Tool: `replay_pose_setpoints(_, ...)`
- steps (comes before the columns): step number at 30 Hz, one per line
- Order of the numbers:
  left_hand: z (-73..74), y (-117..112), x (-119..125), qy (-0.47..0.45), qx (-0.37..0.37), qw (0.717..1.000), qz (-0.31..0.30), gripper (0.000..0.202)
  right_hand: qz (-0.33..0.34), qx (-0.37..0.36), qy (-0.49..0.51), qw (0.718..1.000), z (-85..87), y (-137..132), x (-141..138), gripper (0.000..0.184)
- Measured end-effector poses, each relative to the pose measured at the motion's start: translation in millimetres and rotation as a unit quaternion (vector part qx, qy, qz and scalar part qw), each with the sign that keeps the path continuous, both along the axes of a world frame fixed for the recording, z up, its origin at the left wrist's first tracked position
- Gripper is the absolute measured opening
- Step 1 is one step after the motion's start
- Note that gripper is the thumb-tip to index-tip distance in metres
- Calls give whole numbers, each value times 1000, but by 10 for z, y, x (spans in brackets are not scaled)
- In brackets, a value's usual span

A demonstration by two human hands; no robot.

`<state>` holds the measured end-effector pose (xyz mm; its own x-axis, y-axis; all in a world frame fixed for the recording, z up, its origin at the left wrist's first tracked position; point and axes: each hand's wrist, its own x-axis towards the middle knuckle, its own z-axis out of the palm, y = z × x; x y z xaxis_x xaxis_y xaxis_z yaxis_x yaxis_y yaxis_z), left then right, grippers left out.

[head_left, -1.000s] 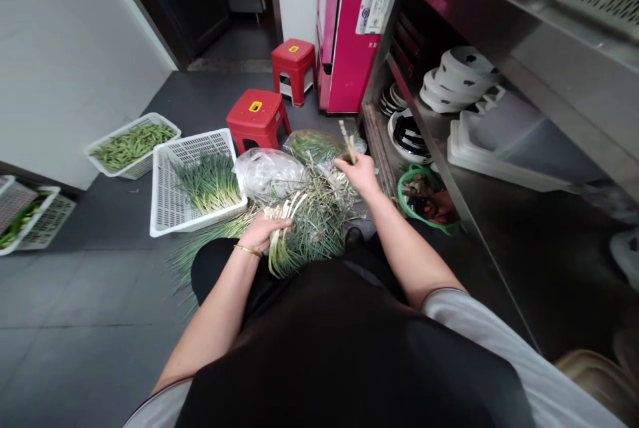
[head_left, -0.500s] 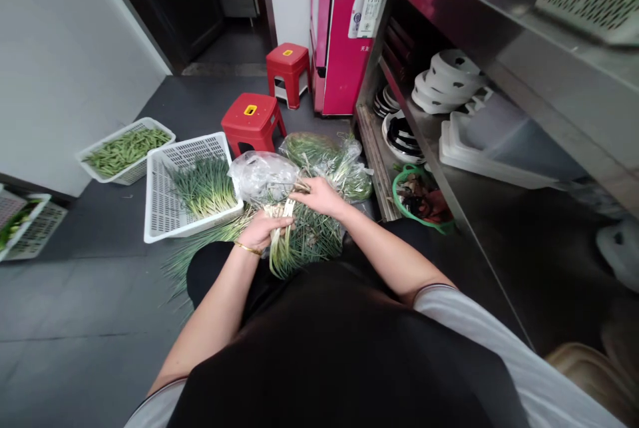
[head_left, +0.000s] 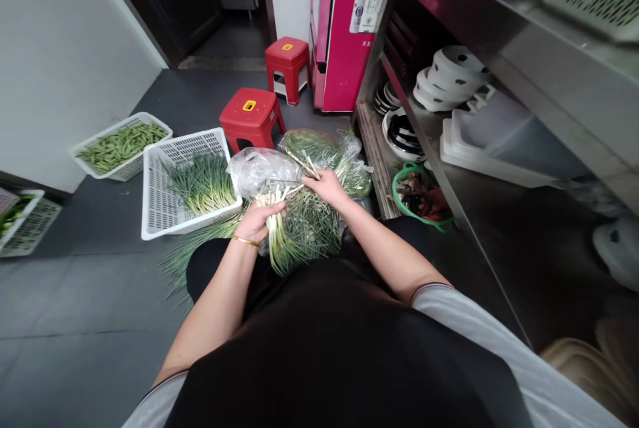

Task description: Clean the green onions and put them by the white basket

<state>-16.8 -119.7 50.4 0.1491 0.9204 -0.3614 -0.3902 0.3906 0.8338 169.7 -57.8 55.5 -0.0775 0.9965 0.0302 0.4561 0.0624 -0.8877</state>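
Observation:
My left hand (head_left: 255, 220) is closed around a bunch of spring onions (head_left: 280, 241), white root ends up and green leaves hanging toward my lap. Just right of it, my right hand (head_left: 324, 187) pinches a few thin pale spring onion stalks (head_left: 302, 163) that point up and away from me. Below the hands lies a heap of loose green trimmings (head_left: 317, 228). More spring onions (head_left: 202, 185) lie in a white plastic basket (head_left: 156, 198) on the left, roots toward me. Long onion leaves (head_left: 182, 265) spread over the floor beside my left knee.
Clear plastic bags (head_left: 262, 168) of greens lie beyond my hands. Two red stools (head_left: 252, 118) stand behind them. A basket of green beans (head_left: 122, 148) sits far left. On the right are a steel shelf (head_left: 479, 215) with dishes and a green basket (head_left: 399, 205) of scraps.
My right hand has moved slightly right, away from the left, and the pale stalks in it now point upward. The left hand still holds the bunch, a little farther left.

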Motion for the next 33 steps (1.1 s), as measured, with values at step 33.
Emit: replay_pose_setpoints(33, 139, -20, 35, 19, 55, 996, 68, 36, 173, -204, 224, 937, -60, -418, -185, 13)
